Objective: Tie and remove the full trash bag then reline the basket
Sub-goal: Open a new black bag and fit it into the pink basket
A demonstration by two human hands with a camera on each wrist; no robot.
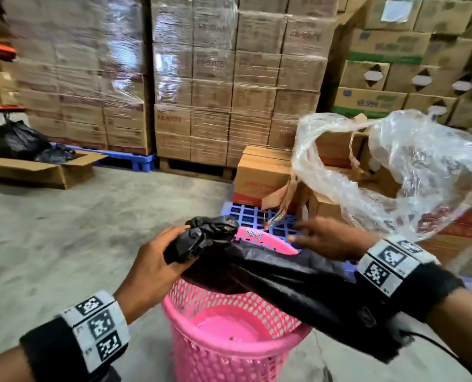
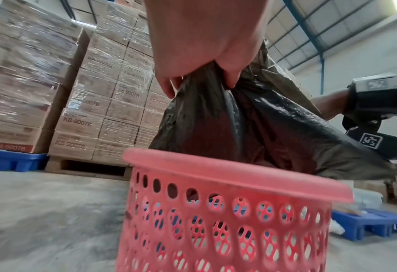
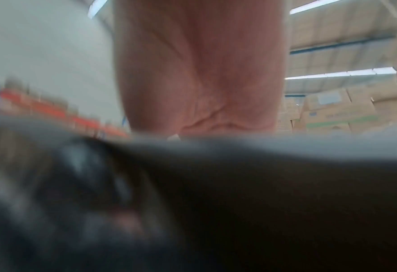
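Observation:
A pink perforated basket [image 1: 229, 340] [image 2: 216, 211] stands on the concrete floor, its pink bottom bare. Above its far rim my left hand [image 1: 171, 249] [image 2: 199, 55] grips the bunched end of a black trash bag [image 1: 270, 271] [image 2: 239, 119]. The bag stretches rightward over the basket and passes under my right forearm. My right hand [image 1: 323, 238] lies above the bag's far edge with fingers stretched out, blurred. In the right wrist view only the palm [image 3: 199, 73] and blurred black bag [image 3: 239, 202] show. A tied black bag [image 1: 17, 139] sits in a cardboard box at far left.
Shrink-wrapped carton stacks [image 1: 201, 78] on pallets fill the back. A blue pallet [image 1: 256, 216] with cartons lies just behind the basket. Loose clear plastic film [image 1: 408, 175] hangs over boxes at the right. Bare concrete floor [image 1: 77, 230] spreads to the left.

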